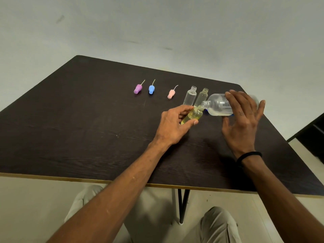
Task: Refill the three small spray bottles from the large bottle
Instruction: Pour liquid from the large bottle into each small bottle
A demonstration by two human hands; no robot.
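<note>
My left hand (172,124) grips a small clear bottle (192,116) holding yellowish liquid, tilted with its open neck up to the right. My right hand (242,118) holds the large clear bottle (218,105) on its side, its open mouth touching the small bottle's neck. A little pale liquid lies in the large bottle's lower side. Two more small bottles (190,95) (201,97) stand uncapped just behind; both look empty. Three spray tops lie further left: purple (138,88), blue (151,89) and pink (171,94).
Everything sits on a dark wood-grain table (87,123) against a pale wall. A blue cap (206,111) peeks out under the large bottle. My knees show below the table's front edge. A dark piece of furniture (313,137) stands at the right.
</note>
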